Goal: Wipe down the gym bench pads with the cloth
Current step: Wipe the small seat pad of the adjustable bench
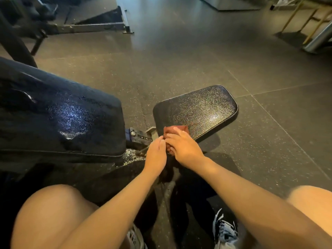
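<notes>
A reddish-brown cloth [177, 129] lies bunched on the near edge of the small black seat pad [199, 108]. My right hand [183, 148] lies on top of the cloth with curled fingers holding it against the pad. Just left of it, my left hand [156, 155] touches the cloth's near end, fingers bent around the fabric. The large black back pad [59, 112] stands to the left, glossy with wet streaks. The lower part of the cloth is hidden beneath both hands.
A metal bench frame with a bolt and numbered adjuster [142, 139] joins the two pads. My knees and shoes [224, 230] fill the lower view. Other gym equipment frames [97, 27] stand at the back left, yellow-legged furniture [305, 18] at the back right, on dark rubber flooring.
</notes>
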The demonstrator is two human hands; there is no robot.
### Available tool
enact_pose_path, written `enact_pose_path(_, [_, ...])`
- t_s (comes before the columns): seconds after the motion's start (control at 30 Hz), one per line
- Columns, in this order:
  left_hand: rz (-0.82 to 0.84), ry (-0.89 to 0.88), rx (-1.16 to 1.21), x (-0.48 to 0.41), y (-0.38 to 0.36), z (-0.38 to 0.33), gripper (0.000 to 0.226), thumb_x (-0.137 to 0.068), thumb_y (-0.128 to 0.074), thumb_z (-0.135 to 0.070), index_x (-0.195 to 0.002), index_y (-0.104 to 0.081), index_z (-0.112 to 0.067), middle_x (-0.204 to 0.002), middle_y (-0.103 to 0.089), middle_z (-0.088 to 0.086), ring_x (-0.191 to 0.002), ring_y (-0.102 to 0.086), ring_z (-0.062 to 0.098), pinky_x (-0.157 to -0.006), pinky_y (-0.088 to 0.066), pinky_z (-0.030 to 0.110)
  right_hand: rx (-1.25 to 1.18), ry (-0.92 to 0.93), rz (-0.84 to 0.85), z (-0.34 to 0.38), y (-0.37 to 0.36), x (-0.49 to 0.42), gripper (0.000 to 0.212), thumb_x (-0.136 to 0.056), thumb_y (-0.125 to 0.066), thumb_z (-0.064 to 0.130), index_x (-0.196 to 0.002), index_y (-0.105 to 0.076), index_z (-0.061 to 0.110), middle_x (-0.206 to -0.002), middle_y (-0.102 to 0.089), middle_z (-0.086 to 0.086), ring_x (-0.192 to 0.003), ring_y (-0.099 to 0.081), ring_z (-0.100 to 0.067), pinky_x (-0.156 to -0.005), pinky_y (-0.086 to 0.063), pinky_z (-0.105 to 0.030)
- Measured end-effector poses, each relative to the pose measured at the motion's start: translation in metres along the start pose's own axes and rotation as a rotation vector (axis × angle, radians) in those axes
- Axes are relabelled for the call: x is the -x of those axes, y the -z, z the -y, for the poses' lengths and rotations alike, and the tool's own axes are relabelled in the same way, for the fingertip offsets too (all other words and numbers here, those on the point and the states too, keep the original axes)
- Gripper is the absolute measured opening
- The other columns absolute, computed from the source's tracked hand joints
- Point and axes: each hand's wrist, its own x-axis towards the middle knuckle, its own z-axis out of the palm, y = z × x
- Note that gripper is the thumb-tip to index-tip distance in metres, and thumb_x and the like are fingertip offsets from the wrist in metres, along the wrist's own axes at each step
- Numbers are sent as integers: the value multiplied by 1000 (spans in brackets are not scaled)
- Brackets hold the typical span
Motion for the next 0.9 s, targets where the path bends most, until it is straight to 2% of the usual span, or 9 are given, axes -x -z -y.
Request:
enact_pose_path(0.1, [-10, 13, -5, -15, 8, -11, 46, -109, -27, -28, -148, -47, -15, -149, -50, 2, -136, -44, 13, -118, -30, 31, 29, -32, -101, -26, 5, -32, 36, -87, -60, 17, -122, -64, 23, -140, -52, 5, -141, -33, -19, -113, -37, -41])
enact_pose_path(0.2, [-9, 61, 22, -33, 12, -10, 48, -110, -27, -31, -153, -40, -16, -156, -41, -1, -143, -36, 12, -116, -21, 24, 185, -267, -91, -36, 9, -70, 51, -92, -59, 22, -141, -47, 23, -155, -35, -1, -148, -16, -32, -119, -21, -46])
enact_pose_path(0.27, [-21, 85, 89, -43, 13, -7, 45, -110, -27, -33, -149, -46, -22, -150, -48, -2, -135, -44, 10, -116, -26, 28, 272, -163, -33, -29, 2, -83, 43, -91, -57, 24, -134, -52, 21, -145, -47, -1, -145, -20, -30, -113, -28, -45])
enact_pose_path(0.37, [-67, 101, 149, -52, 11, -3, 41, -109, -24, -36, -133, -56, -27, -133, -60, 0, -115, -56, 9, -107, -41, 33, 92, 116, 72, -21, -12, -77, 33, -88, -57, 20, -120, -66, 18, -130, -61, 3, -139, -33, -19, -109, -36, -41])
enact_pose_path(0.47, [-71, 94, 146, -60, 12, 0, 43, -110, -22, -37, -138, -53, -28, -126, -58, -9, -108, -54, 2, -91, -39, 15, -39, 181, 115, -37, -10, -83, 33, -86, -60, 15, -118, -69, 18, -133, -61, 1, -138, -39, -17, -110, -38, -41])
enact_pose_path(0.57, [-64, 72, 102, -71, 11, -6, 52, -106, -19, -45, -143, -51, -26, -139, -57, -7, -126, -51, 9, -108, -39, 31, 122, -45, -97, -55, -2, -110, 41, -89, -61, 18, -129, -63, 19, -145, -49, -5, -144, -30, -28, -115, -30, -49])
enact_pose_path(0.63, [-77, 75, 99, -81, 10, -5, 54, -105, -19, -46, -147, -47, -27, -145, -52, -9, -135, -45, 9, -117, -33, 36, 236, -178, -62, -54, -2, -123, 46, -93, -54, 27, -138, -52, 19, -150, -42, -4, -146, -19, -33, -116, -24, -47])
enact_pose_path(0.8, [-156, 76, 34, -87, 12, -2, 32, -110, -30, -24, -125, -59, -24, -103, -55, -18, -83, -52, -18, -78, -41, 3, 175, 138, 136, -42, -20, -118, 36, -92, -55, 25, -126, -59, 15, -140, -55, -1, -145, -26, -25, -114, -29, -44])
enact_pose_path(0.9, [-103, 74, 15, -89, 13, 1, 38, -111, -27, -28, -137, -53, -26, -122, -53, -16, -100, -47, -18, -85, -27, -6, 165, 70, 60, -59, -8, -135, 36, -91, -60, 23, -127, -59, 20, -141, -52, 4, -143, -27, -20, -114, -31, -41])
